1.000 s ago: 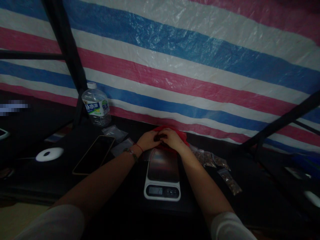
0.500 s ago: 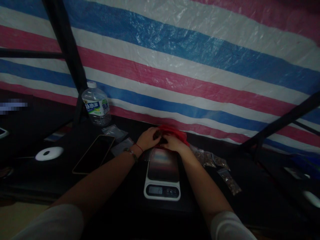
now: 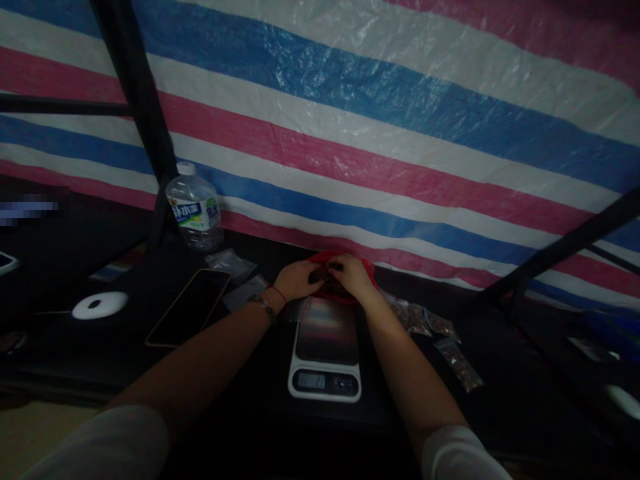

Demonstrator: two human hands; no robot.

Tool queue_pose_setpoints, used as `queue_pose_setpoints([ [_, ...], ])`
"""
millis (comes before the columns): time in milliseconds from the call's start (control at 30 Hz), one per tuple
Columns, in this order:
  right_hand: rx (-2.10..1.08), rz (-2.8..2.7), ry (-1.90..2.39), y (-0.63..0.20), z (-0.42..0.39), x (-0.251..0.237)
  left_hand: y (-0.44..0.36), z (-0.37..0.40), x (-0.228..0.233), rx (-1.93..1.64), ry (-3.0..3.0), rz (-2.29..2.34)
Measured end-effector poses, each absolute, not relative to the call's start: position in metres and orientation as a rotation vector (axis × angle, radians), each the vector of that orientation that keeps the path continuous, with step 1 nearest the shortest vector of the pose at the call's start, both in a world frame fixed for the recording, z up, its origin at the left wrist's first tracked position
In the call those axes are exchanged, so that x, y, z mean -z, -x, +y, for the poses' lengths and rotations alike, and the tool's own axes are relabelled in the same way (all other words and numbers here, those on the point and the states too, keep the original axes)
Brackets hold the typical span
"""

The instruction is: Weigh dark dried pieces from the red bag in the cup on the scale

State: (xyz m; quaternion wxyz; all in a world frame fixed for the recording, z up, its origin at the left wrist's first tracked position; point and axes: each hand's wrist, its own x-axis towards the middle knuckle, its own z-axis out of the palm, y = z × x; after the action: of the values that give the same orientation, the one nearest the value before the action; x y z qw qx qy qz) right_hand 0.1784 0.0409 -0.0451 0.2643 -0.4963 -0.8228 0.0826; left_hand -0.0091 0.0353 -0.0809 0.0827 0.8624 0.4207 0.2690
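Note:
Dark brown small pieces (image 3: pixel 336 287) lie in an open red plastic bag (image 3: pixel 367 267) behind the kitchen scale (image 3: pixel 327 340). At the bag's left side is my left hand (image 3: pixel 297 280), thumb and fingers curved round something dark at the pieces; what it grips is hidden. My right hand (image 3: pixel 351 273) reaches in from the right, its fingers bent down among the pieces and closed on some of them, fingertips partly hidden. A clear plastic edge (image 3: pixel 295 311) shows below my left hand, beside the scale plate. The scale's display is lit, its digits too blurred to read.
Several small filled clear bags (image 3: pixel 417 319) lie to the right, one (image 3: pixel 460 365) nearer me. Leftward are empty clear bags (image 3: pixel 231 265), a phone (image 3: pixel 190 308), a large plastic bottle (image 3: pixel 194 207) and a white round device (image 3: pixel 100 305). A striped sheet (image 3: pixel 350 133) hangs behind.
My right hand has shifted up and deeper over the red bag, and more of the brown pieces shows between the hands. My left hand has barely moved.

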Motion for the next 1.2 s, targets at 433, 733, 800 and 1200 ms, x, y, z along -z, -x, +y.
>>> queue_pose_setpoints([
  [433, -0.351, -2.242, 1.241, -0.17, 0.035, 0.047, 0.007, 0.034, 0.079, -0.846, -2.473, 1.194],
  [733, -0.267, -2.226, 1.384, -0.172, 0.036, 0.043, 0.006, 0.035, 0.081, -0.911, -2.468, 1.039],
  [800, -0.229, -2.244, 1.456, -0.174, 0.038, 0.044, 0.006, 0.035, 0.081, -0.946, -2.434, 1.063],
  [1200, -0.539, -2.195, 1.304, -0.169, 0.032, 0.051, 0.006, 0.038, 0.089, -1.019, -2.456, 1.054],
])
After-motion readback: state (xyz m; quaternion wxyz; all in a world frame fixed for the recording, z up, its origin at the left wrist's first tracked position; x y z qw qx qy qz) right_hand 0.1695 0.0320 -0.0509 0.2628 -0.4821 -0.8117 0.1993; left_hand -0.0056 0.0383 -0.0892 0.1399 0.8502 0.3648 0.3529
